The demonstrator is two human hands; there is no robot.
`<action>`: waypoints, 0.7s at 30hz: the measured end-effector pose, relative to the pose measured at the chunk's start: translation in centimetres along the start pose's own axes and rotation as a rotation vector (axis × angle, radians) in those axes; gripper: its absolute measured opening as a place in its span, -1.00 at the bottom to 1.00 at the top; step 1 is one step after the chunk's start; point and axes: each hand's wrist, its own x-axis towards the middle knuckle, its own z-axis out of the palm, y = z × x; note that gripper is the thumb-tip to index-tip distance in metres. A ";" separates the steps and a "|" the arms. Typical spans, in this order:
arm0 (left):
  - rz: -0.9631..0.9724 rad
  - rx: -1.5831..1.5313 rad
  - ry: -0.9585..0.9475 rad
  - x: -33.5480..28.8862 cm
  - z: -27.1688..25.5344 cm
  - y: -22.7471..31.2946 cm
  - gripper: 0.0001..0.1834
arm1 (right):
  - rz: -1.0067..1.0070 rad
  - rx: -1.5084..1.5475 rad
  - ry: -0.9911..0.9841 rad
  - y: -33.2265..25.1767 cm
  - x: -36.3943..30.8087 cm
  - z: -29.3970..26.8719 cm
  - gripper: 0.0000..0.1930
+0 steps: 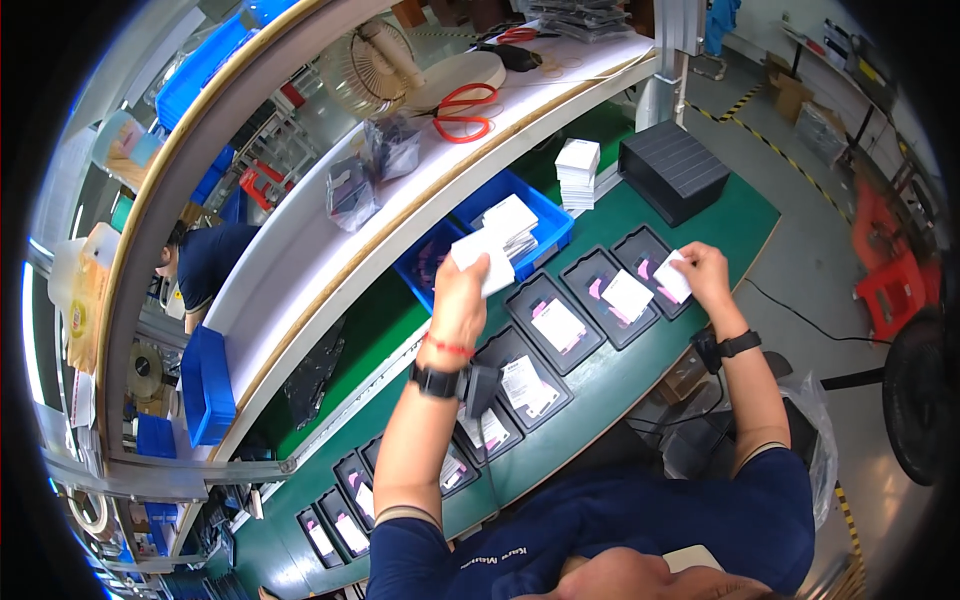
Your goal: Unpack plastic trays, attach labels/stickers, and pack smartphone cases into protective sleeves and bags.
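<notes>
My left hand (459, 298) is closed round a small stack of white cards (486, 260), held up beside the blue bin. At the right, my right hand (708, 274) pinches a single white card (671, 279) over the rightmost black tray (636, 245). Whether that card touches the tray I cannot tell. A row of similar black trays runs from there toward the lower left. Beside the rightmost one, a tray (582, 270) has a white card (627, 296) lying over pink-marked contents. Another tray (520, 298) also bears a white card (558, 325). My left forearm hides part of the row.
Behind the trays, a blue bin (553, 228) holds more white cards (511, 221). A white card stack (577, 176) and a pile of black trays (676, 168) stand at the table's far right. Above, a shelf (290, 270) carries red-handled scissors (464, 112). Another person (222, 262) bends at the far left.
</notes>
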 end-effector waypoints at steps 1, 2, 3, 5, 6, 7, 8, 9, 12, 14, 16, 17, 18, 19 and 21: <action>0.019 0.003 0.079 2.1 0.6 -0.3 -0.74 | -0.115 -0.149 0.050 -0.1 -0.4 0.3 -0.75; 0.018 -0.016 0.172 4.0 1.1 -0.6 -0.75 | -0.066 -0.207 0.007 -0.9 -0.8 0.4 -0.66; 0.032 0.042 0.241 5.9 1.1 -1.2 -0.73 | -0.068 -0.230 -0.001 -1.9 -1.2 0.4 -0.62; 0.106 0.157 0.339 8.3 2.6 -2.1 -0.61 | -0.016 -0.277 -0.052 -2.8 -1.9 0.1 -0.53; 0.185 0.200 0.372 9.1 2.9 -2.7 -0.57 | -0.015 -0.278 -0.053 -3.6 -2.4 0.2 -0.53; 0.186 0.272 0.404 9.7 3.1 -3.3 -0.52 | -0.157 -0.317 -0.073 -5.1 -3.0 0.1 -0.54; 0.190 0.344 0.441 10.4 2.9 -3.8 -0.48 | -0.306 -0.351 -0.095 -5.9 -3.5 0.1 -0.53; 0.239 0.427 0.462 11.9 0.4 -5.1 -0.42 | -0.400 -0.401 -0.181 -6.1 -4.2 0.9 -0.53; 0.195 0.833 0.503 11.9 0.7 -5.5 -0.19 | -0.447 -0.511 -0.381 -6.0 -5.8 1.8 -0.49; 0.192 0.866 0.474 10.3 2.2 -4.9 -0.13 | -0.370 -0.508 -0.399 -6.0 -6.0 1.8 -0.45; 0.120 0.719 0.467 8.0 1.0 -3.4 -0.21 | -0.444 -0.528 -0.335 -6.3 -5.9 2.5 -0.31; 0.200 0.788 0.448 6.9 -0.5 -3.7 -0.34 | -0.445 -0.545 -0.344 -7.8 -5.7 2.2 -0.28; 0.338 0.744 0.326 5.4 -1.5 -3.8 -0.47 | -0.423 -0.653 -0.278 -7.1 -6.0 2.7 -0.29; 0.315 0.659 0.178 2.9 -2.4 -3.5 -0.56 | -0.369 -0.726 -0.325 -7.0 -6.1 2.8 -0.28; 0.273 0.683 -0.130 -3.0 -3.5 -1.7 -0.64 | -0.294 -0.779 -0.428 -6.0 -6.1 2.9 -0.23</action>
